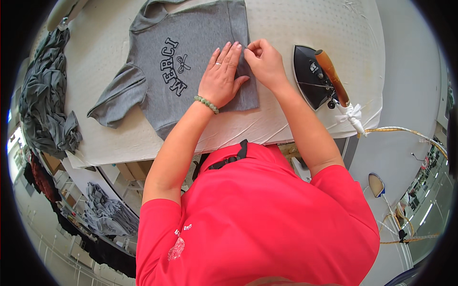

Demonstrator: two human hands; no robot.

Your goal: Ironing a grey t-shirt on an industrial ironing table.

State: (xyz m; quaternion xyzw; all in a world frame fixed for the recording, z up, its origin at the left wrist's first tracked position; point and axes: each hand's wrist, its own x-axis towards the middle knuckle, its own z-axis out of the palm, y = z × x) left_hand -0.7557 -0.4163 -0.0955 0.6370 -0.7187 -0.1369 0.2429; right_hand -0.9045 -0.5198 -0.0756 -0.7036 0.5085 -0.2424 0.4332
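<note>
Red shirt [267, 209] at six o'clock, left hand [223, 74] lies open on the sweatshirt [198, 50] at twelve, best pressed lightly while right hand [265, 62] pinches its edge [244, 21].

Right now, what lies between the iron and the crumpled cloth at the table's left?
In the head view, a grey sweatshirt lies between cloth and iron, left hand flat on it, right hand at its edge.

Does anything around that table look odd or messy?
Nothing looks spilled or damaged. The grey cloth heap at the left edge of the table is crumpled, unlike the flat sweatshirt, and white cloth knotted at the back of the iron looks makeshift.
</note>
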